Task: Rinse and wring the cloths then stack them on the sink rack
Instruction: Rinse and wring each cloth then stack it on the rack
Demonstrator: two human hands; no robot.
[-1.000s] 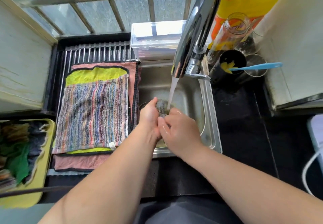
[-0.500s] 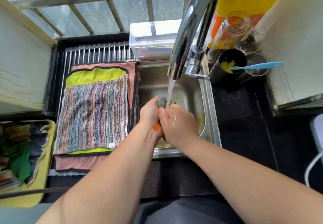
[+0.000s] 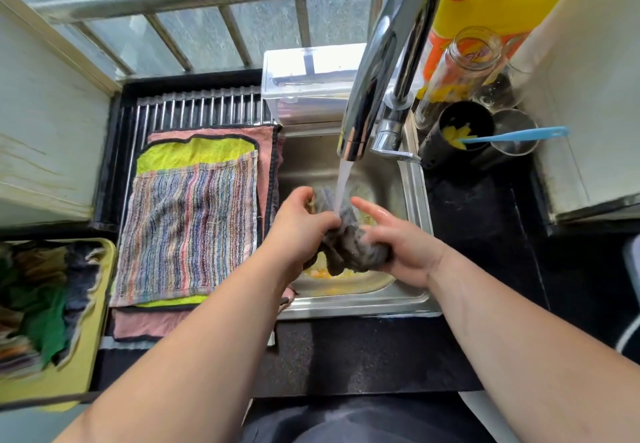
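Left hand [image 3: 298, 226], right hand [image 3: 410, 252] grip grey cloth [image 3: 349, 247] over sink [image 3: 358, 307] (black counter [image 3: 346, 359] around).

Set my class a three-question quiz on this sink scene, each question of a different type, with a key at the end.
1. True or false: water from the tap runs onto the grey cloth that the left hand and right hand hold over the sink.
2. Which cloth lies on top of the stack on the rack? A. the striped cloth; B. a lime-green one; C. a pink one.
3. Fill in: left of the rack, a heap of cloths lies in a ___ tray.
Key: 1 true; 2 A; 3 yellow.
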